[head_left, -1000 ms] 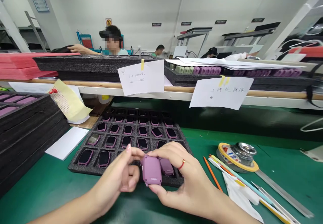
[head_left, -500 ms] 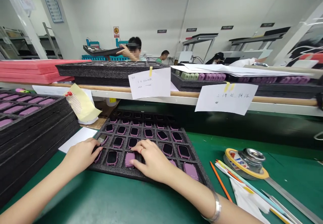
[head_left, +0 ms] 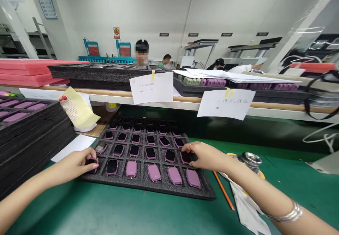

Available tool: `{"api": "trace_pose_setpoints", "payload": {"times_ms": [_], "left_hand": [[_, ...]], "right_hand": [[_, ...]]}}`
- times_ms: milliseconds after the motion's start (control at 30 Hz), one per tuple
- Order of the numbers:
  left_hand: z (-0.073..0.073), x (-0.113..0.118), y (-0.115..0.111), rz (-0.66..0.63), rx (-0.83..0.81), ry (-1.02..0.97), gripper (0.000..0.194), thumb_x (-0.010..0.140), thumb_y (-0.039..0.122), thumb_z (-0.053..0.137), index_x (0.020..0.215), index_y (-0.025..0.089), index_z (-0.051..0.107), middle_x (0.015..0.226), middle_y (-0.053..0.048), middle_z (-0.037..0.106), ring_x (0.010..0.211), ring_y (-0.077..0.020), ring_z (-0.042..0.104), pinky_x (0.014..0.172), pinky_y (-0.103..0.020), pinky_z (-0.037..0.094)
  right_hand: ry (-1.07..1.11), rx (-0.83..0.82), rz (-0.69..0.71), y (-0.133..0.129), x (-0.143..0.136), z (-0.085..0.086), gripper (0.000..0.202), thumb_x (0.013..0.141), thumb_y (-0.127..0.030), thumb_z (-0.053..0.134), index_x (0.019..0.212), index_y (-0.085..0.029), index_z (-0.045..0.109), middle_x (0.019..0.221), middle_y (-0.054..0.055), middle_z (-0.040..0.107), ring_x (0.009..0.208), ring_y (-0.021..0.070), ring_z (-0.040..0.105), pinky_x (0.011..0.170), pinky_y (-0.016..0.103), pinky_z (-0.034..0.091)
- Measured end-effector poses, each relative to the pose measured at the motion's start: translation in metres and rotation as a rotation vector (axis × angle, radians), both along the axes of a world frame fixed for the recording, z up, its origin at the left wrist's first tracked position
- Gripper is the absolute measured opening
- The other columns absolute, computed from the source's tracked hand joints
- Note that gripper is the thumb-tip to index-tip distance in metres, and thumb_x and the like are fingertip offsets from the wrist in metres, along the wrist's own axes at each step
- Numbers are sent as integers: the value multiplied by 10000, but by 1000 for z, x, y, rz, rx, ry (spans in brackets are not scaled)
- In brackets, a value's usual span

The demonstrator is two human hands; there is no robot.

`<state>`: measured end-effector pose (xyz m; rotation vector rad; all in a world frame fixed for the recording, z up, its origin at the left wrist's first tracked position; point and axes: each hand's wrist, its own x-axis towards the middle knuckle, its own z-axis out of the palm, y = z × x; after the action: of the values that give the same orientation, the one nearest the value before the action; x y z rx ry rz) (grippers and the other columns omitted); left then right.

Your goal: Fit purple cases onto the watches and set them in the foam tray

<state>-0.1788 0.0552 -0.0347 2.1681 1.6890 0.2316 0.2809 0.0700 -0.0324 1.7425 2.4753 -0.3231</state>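
Observation:
A black foam tray [head_left: 148, 187] lies on the green bench, its compartments holding purple smartwatch cases. Most show dark screens upward, while several in the front row, such as one purple case [head_left: 154, 172], lie back side up. At the front-left corner, my left hand [head_left: 72, 166] closes its thumb and fingers on a smartwatch [head_left: 92, 165] in its compartment. My right hand [head_left: 208, 155] grips another smartwatch [head_left: 186, 157] at the right end of the second row, thumb and fingers at its edges. Part of that watch is hidden by the fingers.
Stacked foam trays [head_left: 31, 139] with purple cases stand at left. A shelf [head_left: 185, 106] crosses behind, bearing trays and papers. Right of the tray are an orange stick [head_left: 224, 191], a white cloth [head_left: 243, 206] and a glass jar [head_left: 250, 161]. Co-workers sit beyond the shelf.
My right hand has moved from the middle of the front row to the second row's right end. My left hand has shifted nearer, onto the front-left watch. The far co-worker's raised tray is gone from view.

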Motion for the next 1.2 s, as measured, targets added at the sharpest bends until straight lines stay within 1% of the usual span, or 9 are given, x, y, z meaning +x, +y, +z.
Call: {"api": "trace_pose_setpoints", "payload": {"times_ms": [167,433,633,733,867,933,1000,1100,1200], "left_hand": [[14,13,7,5,-9,-72,471,825,614,564,990,219,760,679,-16,670,626,-220,591,567,-278,407],[-3,52,-8,-114,-13,-127,415,877,565,555,1052,237,738,999,-67,658,811,-231,630,756,-304,467],[4,54,-13,-118,-68,-137,370,853,523,623,1064,236,723,705,12,616,662,-200,558,595,-267,394],[15,66,-17,-146,-82,-175,294,807,482,702,994,261,754,856,-6,692,758,-205,593,685,-279,430],[27,99,-35,-124,-174,-594,269,860,476,664,965,232,711,977,-46,716,941,-228,635,840,-315,472],[34,119,-44,-47,-318,-945,355,822,541,685,937,206,669,887,-56,712,772,-200,655,673,-284,505],[42,139,-48,29,-405,-1200,364,749,504,776,893,189,664,913,-47,705,571,-96,546,467,-188,385],[58,163,-45,130,-508,-1601,277,679,309,827,842,151,669,713,7,656,435,-11,335,385,-132,239],[67,179,-35,217,-602,-1798,145,765,271,665,826,139,665,579,38,560,393,-30,323,369,-154,298]], "right_hand": [[-32,32,22,-6,-5,-3,322,922,-283,687,1215,-167,623,1220,87,659,1147,252,622,972,459,516],[-145,59,-1,1,-33,19,249,947,-343,659,1098,-145,653,1116,75,673,960,210,668,844,409,563],[-38,101,70,-3,-55,24,315,950,-345,654,1207,-166,617,1209,85,651,1028,225,658,889,430,554],[-42,57,63,-1,-66,15,277,956,-342,651,1158,-153,641,1159,79,671,1023,227,665,879,433,561],[-63,61,-3,5,-74,5,258,962,-338,644,1142,-153,647,1158,78,672,1026,227,666,886,440,561],[-56,77,-25,6,-73,0,251,964,-340,641,1133,-155,650,1154,76,673,1018,223,667,882,435,561],[-26,101,-32,6,-69,-6,254,964,-348,638,1132,-158,651,1149,75,675,1017,222,666,885,436,559],[50,160,-40,3,-61,-18,299,963,-369,636,1179,-162,635,1165,79,669,1043,233,659,903,449,549],[133,221,-67,-1,-55,-25,324,948,-395,646,1171,-160,635,1106,70,681,1006,225,664,872,431,552]]}}
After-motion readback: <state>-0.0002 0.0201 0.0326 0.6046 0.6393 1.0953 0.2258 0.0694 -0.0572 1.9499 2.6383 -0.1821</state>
